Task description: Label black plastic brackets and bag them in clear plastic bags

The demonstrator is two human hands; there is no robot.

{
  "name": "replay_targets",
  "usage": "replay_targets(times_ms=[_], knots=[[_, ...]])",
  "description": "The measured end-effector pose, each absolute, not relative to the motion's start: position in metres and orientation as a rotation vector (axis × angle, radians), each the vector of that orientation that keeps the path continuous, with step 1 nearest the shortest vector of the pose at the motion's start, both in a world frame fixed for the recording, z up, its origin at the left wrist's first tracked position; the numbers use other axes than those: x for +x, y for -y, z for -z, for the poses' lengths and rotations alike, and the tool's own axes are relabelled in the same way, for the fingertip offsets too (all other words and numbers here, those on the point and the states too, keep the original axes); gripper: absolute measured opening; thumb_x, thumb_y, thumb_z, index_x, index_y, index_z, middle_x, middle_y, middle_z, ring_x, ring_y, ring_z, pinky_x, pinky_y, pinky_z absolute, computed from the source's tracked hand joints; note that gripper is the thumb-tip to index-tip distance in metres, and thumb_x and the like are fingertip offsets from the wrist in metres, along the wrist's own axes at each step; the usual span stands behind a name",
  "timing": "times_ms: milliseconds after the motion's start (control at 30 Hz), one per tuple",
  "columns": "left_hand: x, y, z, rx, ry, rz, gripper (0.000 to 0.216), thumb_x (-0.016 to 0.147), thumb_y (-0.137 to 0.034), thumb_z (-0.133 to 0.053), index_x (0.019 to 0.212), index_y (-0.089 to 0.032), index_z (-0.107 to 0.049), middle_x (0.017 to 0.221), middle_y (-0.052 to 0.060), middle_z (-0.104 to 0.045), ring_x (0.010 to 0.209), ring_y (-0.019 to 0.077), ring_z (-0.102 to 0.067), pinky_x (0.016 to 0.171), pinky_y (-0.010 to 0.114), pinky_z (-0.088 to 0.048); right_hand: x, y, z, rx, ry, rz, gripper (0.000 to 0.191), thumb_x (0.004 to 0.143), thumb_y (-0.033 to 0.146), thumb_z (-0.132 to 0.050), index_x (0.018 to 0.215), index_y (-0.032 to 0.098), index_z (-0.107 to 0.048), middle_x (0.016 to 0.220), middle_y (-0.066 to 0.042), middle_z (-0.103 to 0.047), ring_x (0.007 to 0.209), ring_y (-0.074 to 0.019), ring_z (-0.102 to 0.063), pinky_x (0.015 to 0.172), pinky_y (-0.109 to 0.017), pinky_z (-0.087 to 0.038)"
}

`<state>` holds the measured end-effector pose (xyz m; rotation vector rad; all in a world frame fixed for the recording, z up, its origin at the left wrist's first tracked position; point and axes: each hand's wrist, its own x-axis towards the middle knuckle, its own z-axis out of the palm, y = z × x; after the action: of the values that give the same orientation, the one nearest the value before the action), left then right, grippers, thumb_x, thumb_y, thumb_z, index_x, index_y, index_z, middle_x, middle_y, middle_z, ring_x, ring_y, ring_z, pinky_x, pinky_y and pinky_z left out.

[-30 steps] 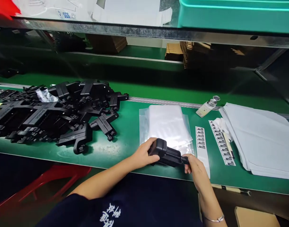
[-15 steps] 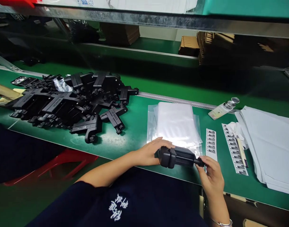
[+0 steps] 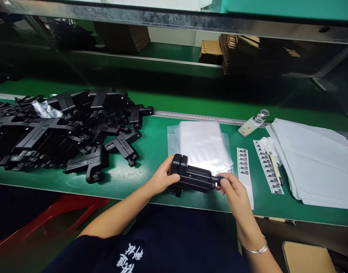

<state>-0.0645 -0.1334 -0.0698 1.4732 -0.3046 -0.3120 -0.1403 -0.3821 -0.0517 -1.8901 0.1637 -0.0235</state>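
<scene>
Between my hands is a black plastic holder (image 3: 197,177), its wide two-part end to the left and a narrow stem to the right. My left hand (image 3: 162,177) is closed round the wide end, thumb lying on top. With thumb and fingers, my right hand (image 3: 235,191) pinches the tip of the stem. Just behind the holder lies a stack of clear plastic bags (image 3: 200,142), its front edge partly hidden. On the left is a large pile of similar black holders (image 3: 88,161), several lettered BOSCH.
Right of the bags lie two label strips (image 3: 242,161), (image 3: 268,167), a pen (image 3: 275,167) and a crumpled tissue. Behind them stands a small bottle (image 3: 252,124); white sheets (image 3: 313,159) lie far right. A metal shelf edge (image 3: 174,19) crosses above. A red stool (image 3: 62,212) is below left.
The holder has been turned over in my hands, and my left thumb now shows on top of it. My right hand still grips the stem end. The camera view has shifted right.
</scene>
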Motion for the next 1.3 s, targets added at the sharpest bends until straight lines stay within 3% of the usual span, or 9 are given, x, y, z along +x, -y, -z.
replay_targets(times_ms=[100, 233, 433, 633, 767, 833, 1067, 1200, 1300], knots=[[-0.066, 0.133, 0.065, 1.527, 0.314, 0.285, 0.066, 0.065, -0.063, -0.073, 0.112, -0.019, -0.059, 0.095, 0.005, -0.059, 0.087, 0.0215, -0.054, 0.077, 0.03, -0.045, -0.135, 0.379, 0.059, -1.676, -0.16, -0.108, 0.041, 0.091, 0.056, -0.045, 0.095, 0.018, -0.058, 0.061, 0.0, -0.058, 0.052, -0.0143, -0.057, 0.057, -0.03, -0.054], [-0.065, 0.135, 0.063, 1.385, 0.139, 0.368, 0.06, 0.07, -0.062, -0.07, 0.11, -0.018, -0.06, 0.095, 0.006, -0.061, 0.084, 0.0204, -0.056, 0.072, 0.028, -0.045, -0.14, 0.384, 0.063, -1.99, 0.03, 0.138, 0.034, 0.09, 0.044, -0.053, 0.116, 0.021, -0.055, 0.098, -0.008, -0.066, 0.088, -0.0208, -0.064, 0.078, -0.035, -0.054], [-0.066, 0.137, 0.068, 1.442, 0.209, 0.276, 0.062, 0.064, -0.06, -0.076, 0.108, -0.019, -0.062, 0.09, 0.003, -0.06, 0.083, 0.019, -0.055, 0.072, 0.027, -0.045, -0.141, 0.388, 0.057, -2.092, -0.01, 0.131, 0.029, 0.093, 0.04, -0.047, 0.109, 0.021, -0.06, 0.069, 0.001, -0.056, 0.062, -0.015, -0.056, 0.057, -0.027, -0.047], [-0.064, 0.15, 0.063, 1.28, -0.024, 0.377, 0.059, 0.069, -0.058, -0.074, 0.108, -0.017, -0.062, 0.097, 0.005, -0.066, 0.09, 0.021, -0.061, 0.075, 0.027, -0.049, -0.134, 0.387, 0.072, -1.776, -0.142, 0.055, 0.04, 0.094, 0.051, -0.043, 0.117, 0.021, -0.055, 0.077, -0.001, -0.061, 0.065, -0.0156, -0.058, 0.067, -0.031, -0.05], [-0.063, 0.156, 0.062, 1.214, -0.111, 0.398, 0.061, 0.066, -0.059, -0.075, 0.108, -0.016, -0.062, 0.1, 0.007, -0.069, 0.095, 0.0239, -0.064, 0.079, 0.029, -0.05, -0.132, 0.38, 0.077, -1.772, -0.213, -0.055, 0.041, 0.089, 0.057, -0.048, 0.082, 0.019, -0.06, 0.068, -0.001, -0.063, 0.057, -0.0146, -0.056, 0.061, -0.03, -0.048], [-0.064, 0.157, 0.064, 1.214, -0.11, 0.385, 0.062, 0.067, -0.061, -0.074, 0.109, -0.016, -0.063, 0.103, 0.007, -0.07, 0.098, 0.0241, -0.064, 0.081, 0.029, -0.05, -0.131, 0.375, 0.076, -1.711, -0.257, -0.066, 0.041, 0.085, 0.058, -0.054, 0.073, 0.019, -0.058, 0.063, -0.001, -0.061, 0.057, -0.0144, -0.056, 0.06, -0.029, -0.048], [-0.061, 0.159, 0.07, 1.152, -0.196, 0.403, 0.061, 0.067, -0.066, -0.071, 0.1, -0.015, -0.066, 0.092, 0.006, -0.071, 0.09, 0.0225, -0.066, 0.081, 0.031, -0.051, -0.128, 0.37, 0.069, -1.432, -0.282, -0.069, 0.034, 0.073, 0.048, -0.074, 0.088, 0.02, -0.06, 0.081, -0.001, -0.062, 0.076, -0.0153, -0.059, 0.067, -0.029, -0.055], [-0.059, 0.159, 0.074, 1.164, -0.144, 0.37, 0.065, 0.069, -0.07, -0.067, 0.106, -0.017, -0.066, 0.106, 0.008, -0.07, 0.11, 0.027, -0.06, 0.098, 0.037, -0.045, -0.127, 0.369, 0.074, -1.44, -0.303, 0.003, 0.036, 0.074, 0.045, -0.072, 0.098, 0.02, -0.062, 0.082, -0.002, -0.062, 0.075, -0.0154, -0.057, 0.071, -0.032, -0.054], [-0.06, 0.158, 0.074, 1.263, -0.052, 0.327, 0.066, 0.075, -0.072, -0.059, 0.113, -0.019, -0.064, 0.118, 0.009, -0.066, 0.124, 0.0288, -0.05, 0.106, 0.038, -0.037, -0.126, 0.367, 0.08, -1.529, -0.325, 0.107, 0.035, 0.078, 0.049, -0.068, 0.095, 0.019, -0.062, 0.084, -0.003, -0.063, 0.077, -0.0168, -0.058, 0.073, -0.033, -0.051]])
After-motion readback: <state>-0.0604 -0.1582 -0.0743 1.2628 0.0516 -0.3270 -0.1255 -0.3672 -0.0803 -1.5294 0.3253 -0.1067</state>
